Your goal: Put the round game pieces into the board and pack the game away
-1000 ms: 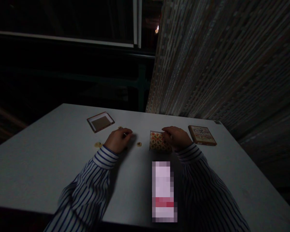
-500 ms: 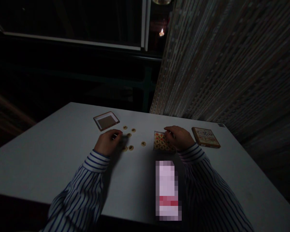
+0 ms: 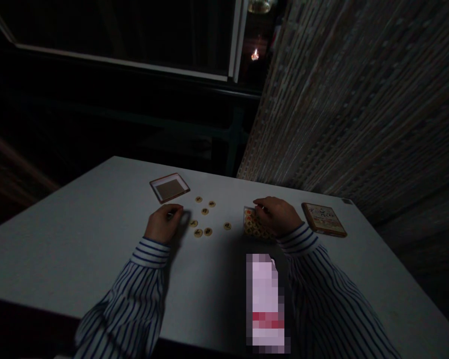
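Observation:
On a white table [image 3: 71,239] my left hand [image 3: 163,223] rests curled, its fingers pinched together just left of several small round yellow tokens [image 3: 203,222] scattered on the surface. Whether it holds a token I cannot make out. My right hand [image 3: 280,216] is closed over the right side of a patterned red and yellow card stack [image 3: 251,223]. Both arms wear blue-and-white striped sleeves.
A shallow box tray with a red rim [image 3: 169,187] lies behind the tokens. A box lid with a picture [image 3: 324,219] lies right of my right hand. A woven blind [image 3: 359,94] hangs at the right; the room beyond the table is dark.
My left hand has drawn back to the left, uncovering several tokens it had lain over. My right hand has stayed on the card stack. The view has shifted a little.

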Tool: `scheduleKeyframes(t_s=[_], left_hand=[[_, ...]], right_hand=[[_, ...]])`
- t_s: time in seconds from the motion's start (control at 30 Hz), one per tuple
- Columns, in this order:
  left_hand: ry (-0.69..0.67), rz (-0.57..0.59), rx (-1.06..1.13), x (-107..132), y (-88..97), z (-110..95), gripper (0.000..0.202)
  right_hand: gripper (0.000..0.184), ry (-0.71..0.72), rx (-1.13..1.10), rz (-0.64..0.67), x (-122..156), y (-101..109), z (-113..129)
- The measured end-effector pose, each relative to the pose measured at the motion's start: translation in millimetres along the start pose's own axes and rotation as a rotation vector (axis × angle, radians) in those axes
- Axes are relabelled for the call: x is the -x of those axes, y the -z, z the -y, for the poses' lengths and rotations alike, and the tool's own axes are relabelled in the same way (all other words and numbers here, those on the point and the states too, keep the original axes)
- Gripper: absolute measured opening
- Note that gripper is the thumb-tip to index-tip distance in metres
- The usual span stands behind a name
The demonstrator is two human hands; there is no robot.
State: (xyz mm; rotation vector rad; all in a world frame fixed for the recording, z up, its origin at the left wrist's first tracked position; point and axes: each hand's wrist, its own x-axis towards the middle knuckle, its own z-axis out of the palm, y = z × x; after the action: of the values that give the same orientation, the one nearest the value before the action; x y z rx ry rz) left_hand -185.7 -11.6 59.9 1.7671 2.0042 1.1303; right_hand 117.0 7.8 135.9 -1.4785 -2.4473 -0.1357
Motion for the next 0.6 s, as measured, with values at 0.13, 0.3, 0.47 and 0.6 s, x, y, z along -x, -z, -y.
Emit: scheduleKeyframes(t_s=[0.13, 0.3, 0.47, 0.6], left_hand=[[-0.011, 0.02, 0.018, 3.1, -6.1, 5.4, 0.032], [-0.095, 0.088, -0.04, 7.6, -16.1, 8.9, 0.028], [-0.221, 0.189, -0.151, 11.9, -25.4, 10.3, 0.028], [-0.306, 0.191, -0.152, 13.1, -35.9, 18.7, 0.026]], right_hand=[[0.031, 0.027, 0.01, 0.053, -9.6, -2.8, 11.0], [0.033, 0.049, 0.033, 0.144, -22.3, -7.8, 28.6], [0.034, 0.095, 0.076, 0.238, -31.5, -14.4, 40.8], [0.036, 0.126, 0.123, 0.33, -34.8, -25.8, 47.6]])
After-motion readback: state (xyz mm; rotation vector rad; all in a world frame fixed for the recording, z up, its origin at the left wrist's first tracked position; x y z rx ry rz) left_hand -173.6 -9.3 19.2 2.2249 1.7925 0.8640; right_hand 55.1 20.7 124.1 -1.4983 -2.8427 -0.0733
